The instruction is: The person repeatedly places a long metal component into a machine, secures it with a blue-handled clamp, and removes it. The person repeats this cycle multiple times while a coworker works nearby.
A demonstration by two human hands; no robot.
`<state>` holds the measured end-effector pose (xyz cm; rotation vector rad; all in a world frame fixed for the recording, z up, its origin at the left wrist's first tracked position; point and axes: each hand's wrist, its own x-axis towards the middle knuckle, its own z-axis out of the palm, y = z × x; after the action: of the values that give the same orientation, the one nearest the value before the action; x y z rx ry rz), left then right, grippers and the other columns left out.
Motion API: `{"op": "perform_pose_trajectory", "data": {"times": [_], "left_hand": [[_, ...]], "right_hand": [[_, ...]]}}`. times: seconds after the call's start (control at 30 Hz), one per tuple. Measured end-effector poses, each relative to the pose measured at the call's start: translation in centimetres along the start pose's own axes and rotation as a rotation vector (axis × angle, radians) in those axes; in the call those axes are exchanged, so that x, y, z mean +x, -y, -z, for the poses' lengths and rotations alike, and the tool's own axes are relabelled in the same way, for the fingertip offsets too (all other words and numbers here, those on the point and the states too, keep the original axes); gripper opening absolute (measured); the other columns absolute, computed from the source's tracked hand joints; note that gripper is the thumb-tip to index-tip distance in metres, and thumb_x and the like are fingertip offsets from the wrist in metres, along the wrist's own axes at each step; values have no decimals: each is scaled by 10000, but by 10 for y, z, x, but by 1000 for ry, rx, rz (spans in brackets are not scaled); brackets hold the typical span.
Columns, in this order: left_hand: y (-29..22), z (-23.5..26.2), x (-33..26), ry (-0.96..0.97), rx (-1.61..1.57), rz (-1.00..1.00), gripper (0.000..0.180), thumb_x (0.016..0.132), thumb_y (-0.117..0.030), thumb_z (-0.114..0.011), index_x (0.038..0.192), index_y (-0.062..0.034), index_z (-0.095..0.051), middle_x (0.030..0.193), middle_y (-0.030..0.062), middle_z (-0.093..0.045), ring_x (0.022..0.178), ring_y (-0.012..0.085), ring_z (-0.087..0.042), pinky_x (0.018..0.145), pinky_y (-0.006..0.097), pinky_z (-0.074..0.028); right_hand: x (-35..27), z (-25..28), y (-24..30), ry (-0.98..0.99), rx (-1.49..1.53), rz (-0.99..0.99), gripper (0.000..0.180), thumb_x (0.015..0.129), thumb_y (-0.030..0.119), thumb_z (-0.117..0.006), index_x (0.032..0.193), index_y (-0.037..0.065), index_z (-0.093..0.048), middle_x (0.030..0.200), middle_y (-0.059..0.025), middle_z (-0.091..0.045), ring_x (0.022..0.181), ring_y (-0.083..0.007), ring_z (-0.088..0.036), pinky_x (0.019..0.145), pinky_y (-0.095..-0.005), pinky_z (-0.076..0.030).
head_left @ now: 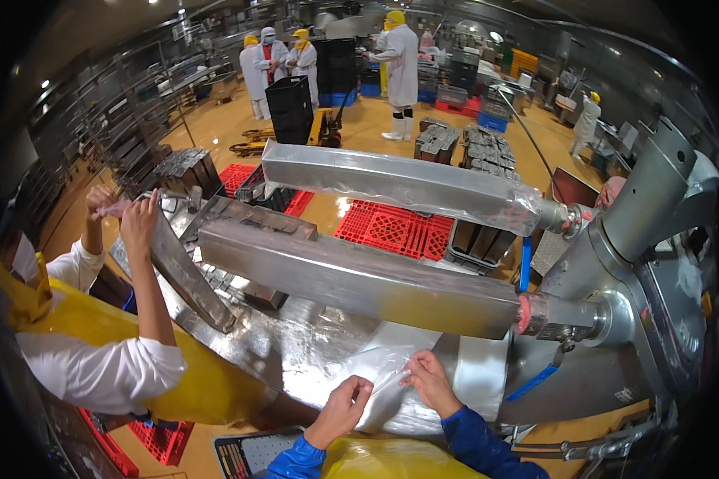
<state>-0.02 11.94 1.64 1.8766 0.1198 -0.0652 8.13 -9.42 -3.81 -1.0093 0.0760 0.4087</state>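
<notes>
My left hand [345, 409] and my right hand [431, 385] each pinch a thin clear plastic bag or film [382, 369], stretched between them above the steel table [311, 331]. Just beyond it, a long square metal mould [351, 273] lies level, its right end fitted to a filling machine's spout [567, 313] where pink meat shows. Farther back, a second mould [399, 176], wrapped in clear film, sits on another spout [558, 215]. Neither of my hands touches the moulds. Two blue valve handles [530, 383] [526, 263] hang by the spouts.
At left, a co-worker in a yellow apron [208, 375] grips the top of a tilted long mould [180, 267]. Red pallets [391, 230] and stacked black crates [289, 112] stand beyond the table. Several people in white coats [399, 64] are in the background. A grey tray [256, 451] sits below left.
</notes>
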Motion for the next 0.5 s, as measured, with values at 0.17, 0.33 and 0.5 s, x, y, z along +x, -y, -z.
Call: {"op": "perform_pose_trajectory", "data": {"times": [0.17,0.33,0.5], "left_hand": [[41,93,30,107,-523,167,154,1044,-166,-653,1082,-17,-666,957,46,-695,876,141,-652,839,311,-524],[59,198,85,-175,-1188,14,188,1053,-261,-646,1013,-78,-626,916,6,-625,862,143,-629,882,332,-548],[66,282,144,-477,-1385,52,221,1068,-264,-623,1172,-72,-657,866,-56,-626,755,81,-591,826,310,-559]], "right_hand": [[105,-79,-14,338,-48,-81,185,1069,224,-626,990,62,-583,833,-37,-610,725,-140,-600,627,-301,-495],[190,-168,-26,570,-212,-259,180,1043,258,-664,1015,85,-623,793,-24,-584,649,-118,-543,562,-271,-431],[265,-255,-66,621,278,-247,184,1035,257,-675,1074,84,-626,869,-53,-638,713,-149,-602,605,-298,-486]]}}
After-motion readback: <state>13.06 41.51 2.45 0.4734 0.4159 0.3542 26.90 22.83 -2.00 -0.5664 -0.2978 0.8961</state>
